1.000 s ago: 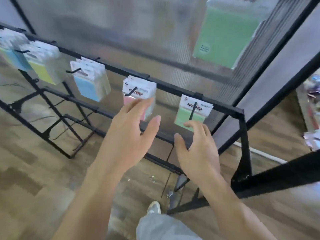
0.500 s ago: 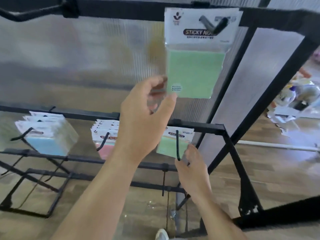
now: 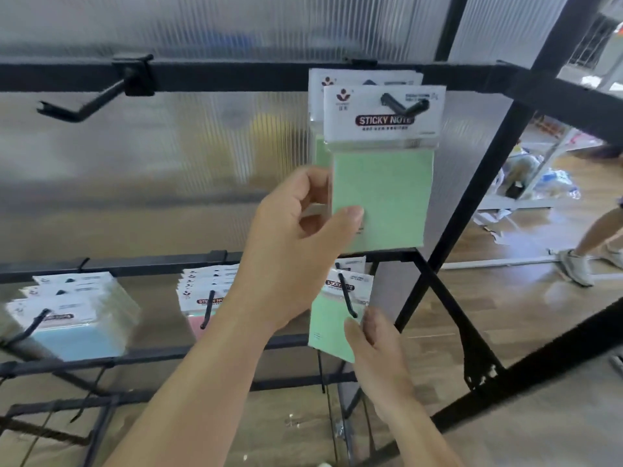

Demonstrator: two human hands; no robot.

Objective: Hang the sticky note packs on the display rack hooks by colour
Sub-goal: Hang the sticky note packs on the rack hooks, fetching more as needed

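**Up high, a green pack pinched on its hook**

Up on the top rail [image 3: 236, 75] of the display rack [image 3: 472, 197], the front green pack [image 3: 387, 197] hung from the upper hook [image 3: 404, 104]. Its white header card read "STICKY NOTE". The left hand [image 3: 296, 244] pinched this pack at its lower left edge, with the thumb lying across the green face and the fingers curled behind. A second green pack [image 3: 337, 79] hung just behind it on the same hook, showing only at the top and left side.

Lower down, the right hand [image 3: 374, 358] held the lower green pack [image 3: 328, 328] by its lower right corner. Its thumb rested on the front and its fingers curled past the edge. That pack hung on the lower hook [image 3: 347, 298], which came off the lower rail [image 3: 135, 266], with at least one more pack behind it.

To the left on that rail hung a stack of pink packs [image 3: 202, 298], partly hidden by the left forearm. Further left was a stack of blue packs [image 3: 67, 325]. An empty hook [image 3: 84, 102] jutted from the top rail at the far left, well apart from the green packs.

A ribbed translucent panel [image 3: 168, 163] stood behind the rack. At the right edge, another person's leg and shoe [image 3: 574, 266] stood on the wooden floor [image 3: 505, 315].
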